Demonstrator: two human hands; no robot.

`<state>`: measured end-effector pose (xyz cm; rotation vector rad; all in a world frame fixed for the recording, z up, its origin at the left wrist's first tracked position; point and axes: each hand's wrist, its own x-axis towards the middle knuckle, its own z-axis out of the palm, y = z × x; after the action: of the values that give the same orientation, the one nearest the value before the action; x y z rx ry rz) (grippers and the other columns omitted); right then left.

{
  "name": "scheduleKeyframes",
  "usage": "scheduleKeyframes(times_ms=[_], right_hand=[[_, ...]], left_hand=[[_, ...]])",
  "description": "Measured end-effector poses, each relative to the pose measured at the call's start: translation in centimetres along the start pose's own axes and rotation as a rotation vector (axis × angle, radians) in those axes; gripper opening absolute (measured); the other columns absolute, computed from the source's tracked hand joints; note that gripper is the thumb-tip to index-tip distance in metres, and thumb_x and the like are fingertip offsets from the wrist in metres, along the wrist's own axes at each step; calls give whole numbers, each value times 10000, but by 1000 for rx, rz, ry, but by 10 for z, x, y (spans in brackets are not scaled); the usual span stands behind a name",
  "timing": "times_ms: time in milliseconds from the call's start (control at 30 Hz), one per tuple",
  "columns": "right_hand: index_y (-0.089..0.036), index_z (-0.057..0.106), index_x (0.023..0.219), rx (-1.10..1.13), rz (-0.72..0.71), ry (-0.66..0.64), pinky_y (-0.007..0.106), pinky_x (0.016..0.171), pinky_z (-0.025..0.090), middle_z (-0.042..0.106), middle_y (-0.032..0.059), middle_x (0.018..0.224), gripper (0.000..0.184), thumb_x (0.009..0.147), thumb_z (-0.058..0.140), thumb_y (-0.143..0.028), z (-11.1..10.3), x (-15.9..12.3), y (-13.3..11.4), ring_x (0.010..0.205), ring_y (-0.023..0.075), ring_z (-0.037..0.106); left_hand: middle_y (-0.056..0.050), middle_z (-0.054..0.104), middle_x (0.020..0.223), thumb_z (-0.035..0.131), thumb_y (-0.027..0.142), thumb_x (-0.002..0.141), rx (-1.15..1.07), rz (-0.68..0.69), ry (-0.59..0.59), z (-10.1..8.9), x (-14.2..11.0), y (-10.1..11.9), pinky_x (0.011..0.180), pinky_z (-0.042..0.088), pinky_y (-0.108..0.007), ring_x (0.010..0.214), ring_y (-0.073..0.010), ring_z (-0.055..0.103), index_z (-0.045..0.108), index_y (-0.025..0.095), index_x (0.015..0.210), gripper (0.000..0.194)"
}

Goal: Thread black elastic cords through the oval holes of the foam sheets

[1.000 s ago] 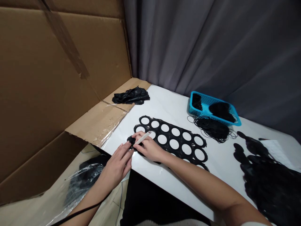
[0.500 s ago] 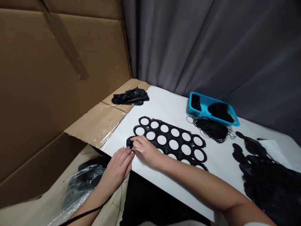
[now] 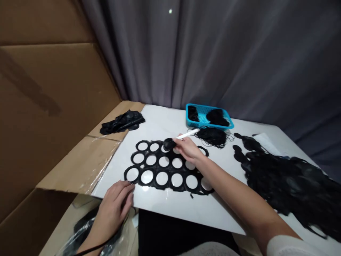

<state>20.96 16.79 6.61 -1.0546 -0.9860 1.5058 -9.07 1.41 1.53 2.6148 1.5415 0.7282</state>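
A flat black sheet with several round holes in rows point(image 3: 156, 168) lies on the white table, and the white tabletop shows through the holes. My right hand point(image 3: 188, 148) is closed above its far row, pinching a thin white stick point(image 3: 188, 134). At the same fingertips is a dark, rounded black piece point(image 3: 169, 144); its kind is not clear. My left hand point(image 3: 115, 199) rests at the table's near edge, fingers loosely stretched, tips touching or very close to the sheet's near left ring.
A blue basket point(image 3: 189, 124) with black contents stands at the back, beside a tangle of thin black loops point(image 3: 211, 137). Black scrap pieces point(image 3: 282, 181) heap on the right. Crumpled black material point(image 3: 124, 121) lies by the cardboard point(image 3: 80, 156) at left.
My right hand has moved from the sheet's near left corner to above its far row, carrying the black piece and white stick. My left hand stays near the corner. The view has shifted right.
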Motion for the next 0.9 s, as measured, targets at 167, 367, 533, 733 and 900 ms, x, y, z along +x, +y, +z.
scheduleKeyframes(times_ms=[167,367,533,733,900], right_hand=[[-204,487,718,-17,-8,187,280,757,496,663,14,804,439,657,847,-449,-114,-73,-18,829,170,616],[-227,462,716,-275,-158,560,301,672,477,732,83,913,413,738,745,-526,-209,-134,-39,809,210,618],[-244,492,697,-395,-245,800,337,680,466,735,107,924,345,728,723,-498,-270,-172,-80,797,234,627],[-176,695,797,-968,-100,1138,395,777,444,713,109,813,287,733,579,-431,-334,-189,-76,793,269,619],[-156,719,956,-1009,-184,1180,423,835,454,728,138,932,402,798,529,-473,-338,-184,-56,881,295,638]], left_hand=[[-40,692,930,531,347,940,-15,118,77,-2,32,-28,788,473,-368,858,-238,646,651,264,1072,197],[-38,686,896,526,397,939,-74,287,81,14,126,-2,753,468,-380,818,-244,639,666,264,1005,204],[-25,691,1000,515,346,951,-179,478,-116,39,189,50,811,517,-362,919,-226,654,675,280,1057,203],[-63,440,1531,474,399,1005,-117,567,-292,79,203,104,1073,440,-461,1357,-293,466,453,289,1460,468],[-39,280,1622,495,496,989,10,658,-339,103,197,119,1143,333,-537,1466,-316,306,248,336,1563,646]])
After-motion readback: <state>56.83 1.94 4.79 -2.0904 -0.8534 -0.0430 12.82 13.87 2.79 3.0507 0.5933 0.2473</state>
